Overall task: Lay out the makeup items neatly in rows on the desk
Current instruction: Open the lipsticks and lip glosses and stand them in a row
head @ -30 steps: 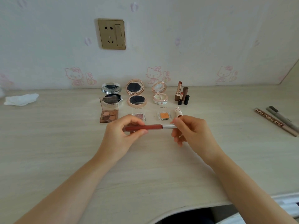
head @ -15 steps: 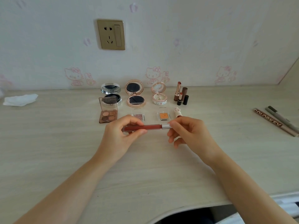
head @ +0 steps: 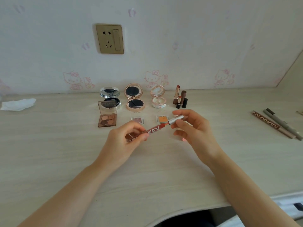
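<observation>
My left hand (head: 124, 141) grips a red lip-gloss tube (head: 151, 130) above the desk (head: 49, 153). My right hand (head: 195, 128) pinches its silver cap (head: 176, 119), pulled slightly off the tube. Behind them, a back row holds a silver compact (head: 109, 94), a rose-gold compact (head: 134, 97), a pale compact (head: 158, 97) and lipsticks (head: 180, 97). In front lie an eyeshadow palette (head: 107, 116), a small pink pan (head: 137, 120) and an orange pan (head: 162, 119).
Two pencils (head: 277, 124) lie at the right of the desk. A crumpled white tissue (head: 18, 104) lies at the far left. A wall socket (head: 109, 39) sits above the row. The desk's curved front edge runs along the bottom right.
The tube was held level with its cap on. Now it tilts up to the right, and my right hand has drawn the cap a little off the tube.
</observation>
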Motion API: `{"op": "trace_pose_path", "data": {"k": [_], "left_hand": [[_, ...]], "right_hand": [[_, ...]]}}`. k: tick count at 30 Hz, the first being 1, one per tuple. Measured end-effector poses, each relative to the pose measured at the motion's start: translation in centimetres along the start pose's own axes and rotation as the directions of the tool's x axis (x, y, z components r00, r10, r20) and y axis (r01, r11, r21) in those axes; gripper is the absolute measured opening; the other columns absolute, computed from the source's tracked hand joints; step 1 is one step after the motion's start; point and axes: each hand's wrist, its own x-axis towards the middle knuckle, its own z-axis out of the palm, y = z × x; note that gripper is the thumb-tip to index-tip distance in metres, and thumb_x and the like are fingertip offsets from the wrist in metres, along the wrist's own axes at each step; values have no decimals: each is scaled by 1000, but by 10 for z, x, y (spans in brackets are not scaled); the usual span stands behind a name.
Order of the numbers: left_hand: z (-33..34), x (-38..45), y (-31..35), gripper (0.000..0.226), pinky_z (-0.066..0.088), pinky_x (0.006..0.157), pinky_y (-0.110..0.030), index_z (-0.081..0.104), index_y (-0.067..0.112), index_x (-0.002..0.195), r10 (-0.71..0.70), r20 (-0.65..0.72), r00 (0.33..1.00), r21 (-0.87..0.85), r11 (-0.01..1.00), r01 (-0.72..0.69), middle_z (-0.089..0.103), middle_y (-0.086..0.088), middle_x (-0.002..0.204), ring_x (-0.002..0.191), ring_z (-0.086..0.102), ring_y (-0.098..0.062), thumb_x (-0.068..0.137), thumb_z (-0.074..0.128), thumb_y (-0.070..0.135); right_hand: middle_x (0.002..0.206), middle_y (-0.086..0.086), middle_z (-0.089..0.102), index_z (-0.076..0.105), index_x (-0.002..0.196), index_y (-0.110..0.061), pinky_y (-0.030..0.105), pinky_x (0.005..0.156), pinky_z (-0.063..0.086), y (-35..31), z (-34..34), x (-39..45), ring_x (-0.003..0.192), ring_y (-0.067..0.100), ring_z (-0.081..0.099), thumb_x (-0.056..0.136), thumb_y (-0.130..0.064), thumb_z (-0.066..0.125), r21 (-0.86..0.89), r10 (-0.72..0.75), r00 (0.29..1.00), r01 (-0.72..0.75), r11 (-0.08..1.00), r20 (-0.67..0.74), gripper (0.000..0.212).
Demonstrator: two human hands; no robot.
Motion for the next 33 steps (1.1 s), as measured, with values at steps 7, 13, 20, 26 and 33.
{"op": "trace_pose_path", "data": {"k": [7,13,20,26,33], "left_hand": [[22,-5,19,29,46,72,-18,52,37,108,147,161,976,163,971,-173,66,18,91,86,61,-3,86,66,23],[56,6,42,28,36,93,-16,54,35,121,287,355,890,250,888,-386,49,28,108,113,43,0,94,53,30],[110,25,55,53,12,109,-33,53,35,127,312,444,840,385,780,-494,56,18,113,121,26,-9,78,57,55],[120,28,50,45,23,107,-48,59,31,121,368,424,828,516,653,-554,62,15,103,115,41,-16,84,52,55],[118,30,47,44,23,105,-42,62,26,115,376,419,827,573,597,-562,61,8,98,106,50,-22,88,46,55]], "right_hand": [[77,7,62,67,109,-13,27,58,47,-12,-12,10,73,19,60,91,1,51,85,41,995,-34,996,-92,27],[74,-4,61,69,106,-16,30,76,50,-28,-40,28,76,12,59,91,-5,52,-41,70,989,-76,996,-129,25],[77,0,56,68,107,-17,28,74,49,-28,-81,49,72,12,58,94,-11,52,-175,133,979,-159,972,-152,22],[80,-1,62,67,106,-20,22,69,48,-16,-89,61,75,12,57,94,-15,54,-343,124,981,-169,924,-151,18],[82,-2,62,68,111,-17,27,79,46,-7,-70,84,79,12,55,93,-22,54,-554,118,989,-147,820,-89,24]]}}
